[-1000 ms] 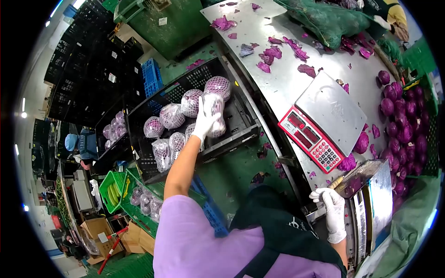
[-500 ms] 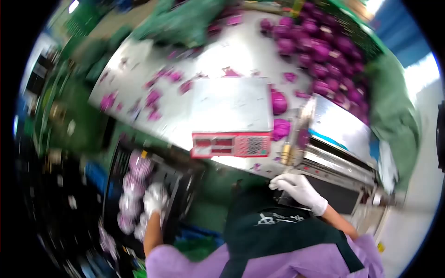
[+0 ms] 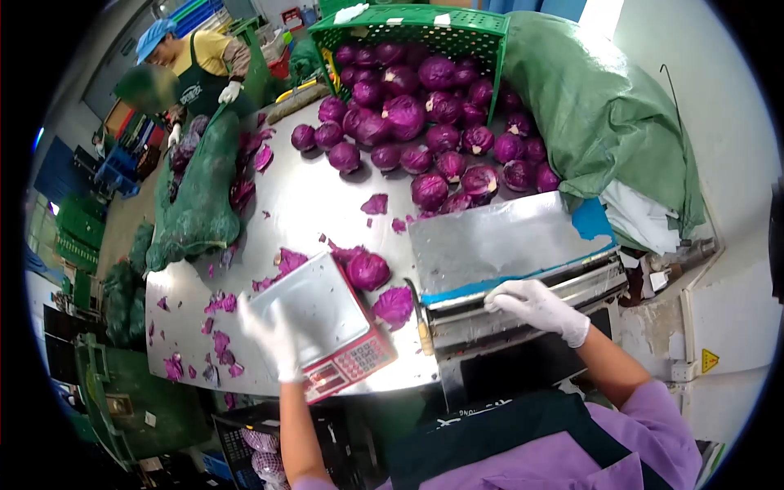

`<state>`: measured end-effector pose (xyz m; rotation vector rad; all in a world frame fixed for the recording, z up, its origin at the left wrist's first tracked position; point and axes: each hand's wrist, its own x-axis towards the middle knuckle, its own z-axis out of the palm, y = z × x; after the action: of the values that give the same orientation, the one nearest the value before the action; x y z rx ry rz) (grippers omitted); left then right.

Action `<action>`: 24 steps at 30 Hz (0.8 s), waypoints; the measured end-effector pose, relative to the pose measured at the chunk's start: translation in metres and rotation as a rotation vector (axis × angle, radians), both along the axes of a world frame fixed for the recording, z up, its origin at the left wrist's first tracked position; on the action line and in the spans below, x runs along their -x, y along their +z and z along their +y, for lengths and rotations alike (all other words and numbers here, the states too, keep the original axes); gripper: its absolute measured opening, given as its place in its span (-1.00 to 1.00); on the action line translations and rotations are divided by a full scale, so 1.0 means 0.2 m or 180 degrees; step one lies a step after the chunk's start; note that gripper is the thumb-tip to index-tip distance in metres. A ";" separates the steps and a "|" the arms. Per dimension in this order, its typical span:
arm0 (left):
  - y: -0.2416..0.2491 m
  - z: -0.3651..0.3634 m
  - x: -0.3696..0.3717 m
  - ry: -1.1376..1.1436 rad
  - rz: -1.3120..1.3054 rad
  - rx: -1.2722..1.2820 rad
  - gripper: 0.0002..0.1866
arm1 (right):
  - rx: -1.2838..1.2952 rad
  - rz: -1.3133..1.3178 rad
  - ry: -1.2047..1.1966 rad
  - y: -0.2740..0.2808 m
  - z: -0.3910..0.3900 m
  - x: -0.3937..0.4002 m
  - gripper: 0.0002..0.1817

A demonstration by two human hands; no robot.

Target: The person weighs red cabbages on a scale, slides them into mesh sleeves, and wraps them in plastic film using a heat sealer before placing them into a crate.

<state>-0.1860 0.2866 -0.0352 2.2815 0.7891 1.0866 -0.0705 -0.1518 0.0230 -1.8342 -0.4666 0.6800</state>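
Note:
My left hand (image 3: 273, 339), in a white glove, is over the left edge of the red digital scale (image 3: 355, 363). It is blurred, but its fingers look spread and nothing shows in them. No cabbage lies on the scale's metal pan (image 3: 314, 302). My right hand (image 3: 543, 310), also gloved, is at the front edge of the film-wrapping machine (image 3: 490, 245), fingers curled together; whatever they may pinch is hidden. A red cabbage (image 3: 367, 270) and a loose purple leaf (image 3: 394, 307) lie between scale and machine. Beside them is a knife with a yellowish handle (image 3: 425, 336).
Red cabbages (image 3: 404, 118) spill from a tipped green crate (image 3: 408, 18) across the metal table (image 3: 286, 188). Across it, another person (image 3: 208, 65) handles a green mesh sack (image 3: 200, 196). Wrapped cabbages (image 3: 268, 465) sit in a black crate (image 3: 233, 441) below the table's edge.
My left hand has come up from the wrapped cabbages in the black crate to the scale. The view has swung upward; my right hand stays by the machine, its fingers now over the front edge.

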 end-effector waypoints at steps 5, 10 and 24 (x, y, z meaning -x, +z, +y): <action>-0.28 -0.22 -1.14 -0.1621 0.0547 0.0776 -0.17 | 0.0105 -0.0169 -0.0621 0.08 -0.23 -0.46 -0.71; -0.43 -0.31 -1.88 -0.1538 0.1487 -0.0060 -0.06 | 0.0172 -0.0921 -0.0236 -0.10 -0.01 -1.17 -0.55; -0.60 -0.65 -2.30 -0.2261 0.1901 -0.0499 -0.01 | 0.2341 -0.0740 -0.0280 -0.71 0.56 -1.92 0.02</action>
<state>0.2742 0.1562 -0.1543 2.7184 0.0335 0.1458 0.3135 -0.0390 -0.1198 -2.6299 -0.2966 0.6236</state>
